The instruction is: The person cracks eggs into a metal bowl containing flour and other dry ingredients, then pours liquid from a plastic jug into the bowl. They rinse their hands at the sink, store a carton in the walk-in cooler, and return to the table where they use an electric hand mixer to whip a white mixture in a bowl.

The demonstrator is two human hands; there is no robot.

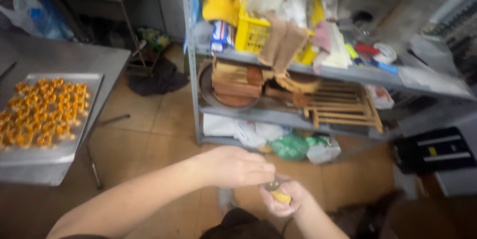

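Note:
My left hand (237, 166) reaches across from the lower left, its fingertips pinched over a small round metal cup with a yellow filling (277, 191). My right hand (287, 200) comes up from the bottom edge and cradles that cup from below. Both hands meet low in the view, above the tiled floor. The frame is blurred, so I cannot make out what the left fingertips hold.
A metal tray (74, 134) with several small orange-yellow pastries lies on a steel table (64, 55) at the left. A grey metal shelf rack (318, 72) ahead holds wooden racks, a yellow crate, cloths and bags. A dark box (432, 152) sits at the right.

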